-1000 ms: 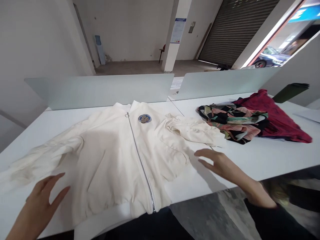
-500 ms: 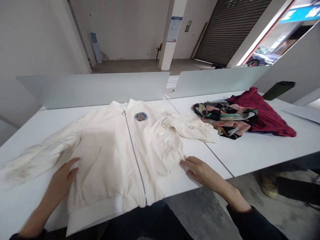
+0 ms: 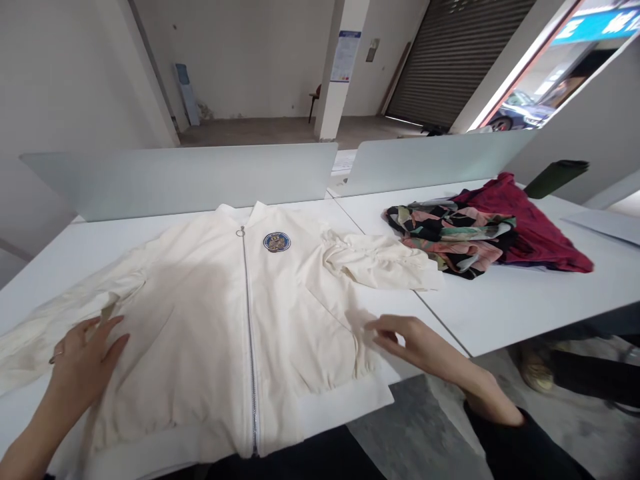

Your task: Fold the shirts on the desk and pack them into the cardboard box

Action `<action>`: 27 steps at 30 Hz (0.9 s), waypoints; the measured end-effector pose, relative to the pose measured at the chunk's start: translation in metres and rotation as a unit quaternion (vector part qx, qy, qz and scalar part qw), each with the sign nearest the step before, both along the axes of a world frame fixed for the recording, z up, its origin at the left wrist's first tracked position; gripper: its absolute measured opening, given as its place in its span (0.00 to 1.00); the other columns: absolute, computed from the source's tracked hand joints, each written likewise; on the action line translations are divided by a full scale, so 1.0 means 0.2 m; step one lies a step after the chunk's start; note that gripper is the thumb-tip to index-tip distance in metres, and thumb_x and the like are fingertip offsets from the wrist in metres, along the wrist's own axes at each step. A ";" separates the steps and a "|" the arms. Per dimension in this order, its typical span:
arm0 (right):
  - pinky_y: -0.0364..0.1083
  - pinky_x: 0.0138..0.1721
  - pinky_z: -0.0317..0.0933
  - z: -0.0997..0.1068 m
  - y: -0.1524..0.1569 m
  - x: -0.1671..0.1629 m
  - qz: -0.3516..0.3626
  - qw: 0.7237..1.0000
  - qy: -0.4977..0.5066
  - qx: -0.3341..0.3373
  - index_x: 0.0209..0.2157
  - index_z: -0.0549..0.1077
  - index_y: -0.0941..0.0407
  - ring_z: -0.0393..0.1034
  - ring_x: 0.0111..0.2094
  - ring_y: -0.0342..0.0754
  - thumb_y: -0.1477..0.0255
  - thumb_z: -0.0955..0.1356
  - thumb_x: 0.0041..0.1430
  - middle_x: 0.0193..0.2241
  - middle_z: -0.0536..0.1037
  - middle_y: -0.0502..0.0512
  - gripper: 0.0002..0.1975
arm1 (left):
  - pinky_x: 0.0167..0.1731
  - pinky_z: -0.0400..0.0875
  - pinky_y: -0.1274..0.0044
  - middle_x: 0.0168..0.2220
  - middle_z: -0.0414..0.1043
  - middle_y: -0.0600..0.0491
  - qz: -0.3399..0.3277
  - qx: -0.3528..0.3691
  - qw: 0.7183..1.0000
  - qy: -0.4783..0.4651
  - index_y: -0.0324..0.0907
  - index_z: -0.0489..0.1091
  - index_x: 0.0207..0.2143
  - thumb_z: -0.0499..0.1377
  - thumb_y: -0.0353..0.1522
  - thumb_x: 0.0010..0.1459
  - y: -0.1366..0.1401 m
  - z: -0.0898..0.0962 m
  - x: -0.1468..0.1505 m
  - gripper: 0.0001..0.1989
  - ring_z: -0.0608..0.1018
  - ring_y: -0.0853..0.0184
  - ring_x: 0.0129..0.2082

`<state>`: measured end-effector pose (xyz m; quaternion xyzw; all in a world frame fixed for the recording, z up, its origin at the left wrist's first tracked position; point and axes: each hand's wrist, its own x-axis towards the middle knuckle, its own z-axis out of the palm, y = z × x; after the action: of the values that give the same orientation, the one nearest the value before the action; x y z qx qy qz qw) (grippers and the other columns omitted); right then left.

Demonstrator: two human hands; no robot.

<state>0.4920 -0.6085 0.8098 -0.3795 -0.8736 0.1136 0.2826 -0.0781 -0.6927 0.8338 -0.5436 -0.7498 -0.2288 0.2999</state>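
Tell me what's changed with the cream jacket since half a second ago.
The cream jacket is spread wider: the lower end of its zipper and the left hand have shifted left, and the hem on the right now lies exposed. The right hand is by the jacket's edge, its grip unclear. The patterned cloth and red cloth stayed put.

Head camera, one, head-worn. Station: above the hem [image 3: 345, 403] side of the white jacket [image 3: 205, 313], close to it. Facing: forward and down, across the jacket toward its collar [image 3: 258, 213]. Near field: jacket, large, with the counter [image 3: 530, 313] around it. Far field, beyond the jacket: low dividers [image 3: 210, 177], then pillar [image 3: 329, 110], back wall [image 3: 250, 60]; roller shutter [image 3: 460, 63] beyond and to the jacket's right.
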 end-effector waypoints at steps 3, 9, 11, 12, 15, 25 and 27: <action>0.53 0.43 0.69 -0.03 0.17 -0.05 -0.050 0.990 0.023 0.133 0.44 0.75 0.55 0.73 0.44 0.55 0.67 0.60 0.64 0.46 0.76 0.63 0.15 | 0.62 0.52 0.59 0.62 0.55 0.36 -0.026 0.026 0.998 0.055 0.38 0.67 0.53 0.36 0.49 0.61 0.03 0.02 0.17 0.33 0.55 0.51 0.66; 0.59 0.59 0.59 -0.19 0.34 -0.12 -0.065 0.973 -0.038 0.219 0.57 0.66 0.59 0.57 0.63 0.58 0.65 0.62 0.64 0.61 0.63 0.67 0.23 | 0.59 0.54 0.51 0.65 0.55 0.41 -0.015 -0.099 0.995 0.013 0.38 0.61 0.62 0.37 0.49 0.57 0.09 -0.10 0.31 0.38 0.55 0.47 0.66; 0.61 0.60 0.57 -0.24 0.35 -0.10 -0.084 0.972 -0.062 0.210 0.59 0.64 0.58 0.54 0.64 0.58 0.64 0.60 0.66 0.63 0.61 0.66 0.24 | 0.59 0.54 0.52 0.64 0.57 0.39 -0.028 -0.116 0.992 0.031 0.36 0.63 0.60 0.40 0.47 0.56 0.09 -0.13 0.27 0.36 0.57 0.47 0.65; 0.61 0.60 0.57 -0.26 0.34 -0.08 -0.091 0.972 -0.071 0.206 0.60 0.63 0.58 0.54 0.65 0.57 0.64 0.59 0.66 0.63 0.60 0.65 0.23 | 0.59 0.54 0.52 0.64 0.58 0.39 -0.038 -0.123 0.991 0.043 0.38 0.65 0.58 0.42 0.46 0.56 0.08 -0.14 0.25 0.34 0.57 0.47 0.65; 0.62 0.60 0.57 -0.27 0.35 -0.04 -0.095 0.972 -0.078 0.199 0.59 0.64 0.59 0.54 0.64 0.58 0.64 0.58 0.66 0.63 0.60 0.65 0.24 | 0.59 0.54 0.52 0.63 0.61 0.41 -0.058 -0.145 0.986 0.058 0.43 0.72 0.52 0.45 0.43 0.56 0.07 -0.15 0.20 0.28 0.57 0.48 0.66; 0.54 0.52 0.67 -0.02 0.37 -0.02 -0.067 0.984 0.029 0.161 0.47 0.75 0.56 0.72 0.51 0.55 0.65 0.58 0.65 0.51 0.76 0.61 0.19 | 0.63 0.54 0.64 0.59 0.67 0.48 -0.161 -0.114 0.980 0.005 0.43 0.69 0.53 0.45 0.43 0.58 0.14 0.07 0.02 0.27 0.65 0.57 0.62; 0.52 0.49 0.68 0.08 0.39 -0.04 -0.072 0.983 0.038 0.164 0.44 0.76 0.56 0.74 0.47 0.54 0.66 0.59 0.64 0.46 0.78 0.60 0.17 | 0.63 0.55 0.66 0.59 0.66 0.45 -0.139 -0.083 0.987 0.012 0.38 0.66 0.55 0.44 0.44 0.59 0.20 0.23 0.02 0.29 0.67 0.58 0.60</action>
<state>0.4848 -0.5308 0.8256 -0.3856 -0.8392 -0.0380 0.3815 -0.0747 -0.6530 0.8797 -0.6682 -0.6796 -0.1991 0.2279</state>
